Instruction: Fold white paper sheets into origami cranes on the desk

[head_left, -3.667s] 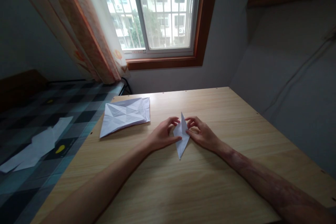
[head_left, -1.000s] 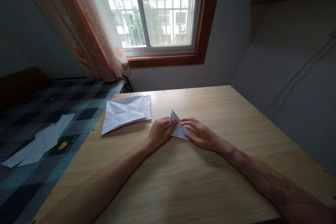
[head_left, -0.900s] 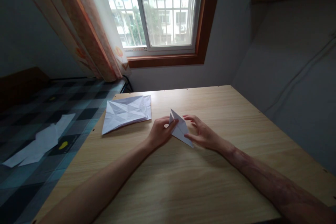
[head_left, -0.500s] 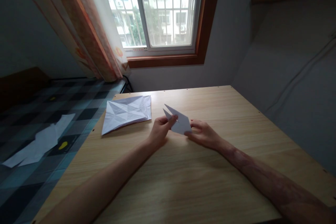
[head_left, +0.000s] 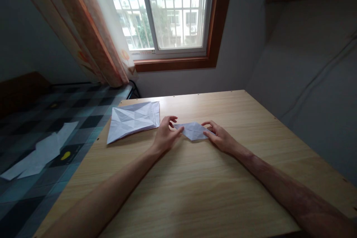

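Right hand [head_left: 223,140] pinches the right end of the folded white paper [head_left: 193,131] at mid-table [head_left: 178,186], left hand [head_left: 164,134] has its thumb at the opposite tip, pinch or not can't tell, presumably steadying both ends so it sits level.

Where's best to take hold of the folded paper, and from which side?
Probably pinch the near corner from the near side: the folded paper stretches sideways, its ends at the left grip and right grip, while that corner points toward the viewer, uncovered.
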`<state>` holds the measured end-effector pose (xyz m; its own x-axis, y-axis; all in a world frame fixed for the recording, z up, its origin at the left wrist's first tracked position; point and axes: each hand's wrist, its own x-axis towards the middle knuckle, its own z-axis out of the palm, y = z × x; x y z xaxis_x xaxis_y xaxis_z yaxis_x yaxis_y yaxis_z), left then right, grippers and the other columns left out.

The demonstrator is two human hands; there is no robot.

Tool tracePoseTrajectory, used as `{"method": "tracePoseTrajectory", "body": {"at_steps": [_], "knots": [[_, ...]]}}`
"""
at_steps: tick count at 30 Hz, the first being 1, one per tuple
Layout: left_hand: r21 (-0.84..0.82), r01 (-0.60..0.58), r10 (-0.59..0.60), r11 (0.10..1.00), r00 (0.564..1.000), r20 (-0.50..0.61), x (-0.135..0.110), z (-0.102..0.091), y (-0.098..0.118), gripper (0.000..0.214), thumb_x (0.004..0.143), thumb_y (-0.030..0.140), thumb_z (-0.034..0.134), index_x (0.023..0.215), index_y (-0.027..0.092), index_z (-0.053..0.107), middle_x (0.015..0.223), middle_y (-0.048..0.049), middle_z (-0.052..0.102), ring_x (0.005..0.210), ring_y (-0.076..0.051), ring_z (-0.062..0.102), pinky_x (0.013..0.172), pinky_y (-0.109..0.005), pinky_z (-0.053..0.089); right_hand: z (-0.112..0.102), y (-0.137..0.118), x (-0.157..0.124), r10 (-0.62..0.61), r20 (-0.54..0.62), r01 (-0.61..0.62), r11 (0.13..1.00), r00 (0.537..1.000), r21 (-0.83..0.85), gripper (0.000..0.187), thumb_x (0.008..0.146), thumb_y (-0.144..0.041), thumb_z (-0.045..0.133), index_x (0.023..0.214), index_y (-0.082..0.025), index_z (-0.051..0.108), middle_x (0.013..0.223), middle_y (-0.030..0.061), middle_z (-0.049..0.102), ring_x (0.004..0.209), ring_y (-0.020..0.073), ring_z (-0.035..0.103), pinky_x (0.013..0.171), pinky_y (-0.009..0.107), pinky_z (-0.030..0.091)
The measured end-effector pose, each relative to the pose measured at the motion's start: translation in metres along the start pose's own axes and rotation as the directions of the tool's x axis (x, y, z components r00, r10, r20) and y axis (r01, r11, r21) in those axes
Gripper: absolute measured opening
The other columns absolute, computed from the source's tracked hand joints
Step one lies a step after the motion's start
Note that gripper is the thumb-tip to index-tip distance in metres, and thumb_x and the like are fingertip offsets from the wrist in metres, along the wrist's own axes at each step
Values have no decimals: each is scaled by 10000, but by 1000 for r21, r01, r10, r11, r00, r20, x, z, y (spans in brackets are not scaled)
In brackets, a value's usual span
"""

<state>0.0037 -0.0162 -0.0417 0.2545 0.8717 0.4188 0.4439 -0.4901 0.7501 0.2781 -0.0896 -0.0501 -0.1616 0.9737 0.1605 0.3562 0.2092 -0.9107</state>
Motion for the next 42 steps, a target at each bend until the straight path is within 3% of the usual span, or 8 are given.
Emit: {"method": "tracePoseTrajectory", "body": {"at_steps": [3,6,10,12,19,26,33,42], "knots": [[216,-226,220,950,974,51,-4,0,5,381,865,270,852,1223,227,728,1320,-109,713,1204,-304,670,1076,-506,559,-2,-2,-1,-26,-11,24,992,1000,-125,302,1018,-331,620,1301,-229,647,763,-35,711,636,172,565,611,289,392],[264,-431,386,863,899,206,-7,2,11,361,953,211,753,1306,271,710,1483,-86,679,1393,-316,600,1202,-542,486,-2,1,0,-111,-33,96,952,993,-291,245,985,-282,685,1226,-246,711,721,-46,662,660,182,576,710,323,440],[122,-584,470,803,745,474,-9,4,13,387,1087,186,525,1436,273,670,1527,-71,681,1383,-247,655,1176,-438,538,-3,8,1,-284,-50,228,850,957,-476,187,958,-250,754,1140,-264,793,1011,58,756,971,267,684,944,425,501],[111,-596,464,795,715,523,-10,4,13,376,1105,223,514,1443,257,677,1479,-72,720,1345,-247,685,1155,-421,555,-4,9,1,-380,-33,299,776,924,-556,188,973,-252,754,1152,-270,806,1183,101,755,1099,303,669,995,465,508],[172,-611,453,772,720,526,-5,-5,14,313,1065,412,662,1318,263,770,1356,-71,780,1161,-259,735,1020,-406,600,-2,1,-3,-473,173,471,639,864,-608,226,1010,-281,748,1236,-286,769,1250,71,782,1162,283,703,1245,579,370],[134,-579,463,804,751,471,-5,-6,10,252,1097,416,631,1132,283,842,1153,-52,809,990,-201,741,861,-329,571,3,0,-1,-531,184,519,597,827,-612,88,1046,-258,708,1099,-256,778,1074,72,784,1021,266,691,1101,502,478],[80,-437,356,896,813,461,-4,-4,11,211,1054,317,667,948,218,820,898,-33,754,757,-142,663,685,-259,474,7,4,1,-459,99,444,747,883,-494,117,1064,-239,684,983,-227,769,939,63,737,924,244,665,867,392,497],[81,-341,277,937,862,424,-6,-3,9,150,1000,211,653,1081,213,779,985,-28,735,738,-115,661,689,-232,499,5,5,2,-368,80,370,848,926,-379,85,1047,-221,700,1022,-237,779,912,37,713,884,216,656,847,368,485]]}}
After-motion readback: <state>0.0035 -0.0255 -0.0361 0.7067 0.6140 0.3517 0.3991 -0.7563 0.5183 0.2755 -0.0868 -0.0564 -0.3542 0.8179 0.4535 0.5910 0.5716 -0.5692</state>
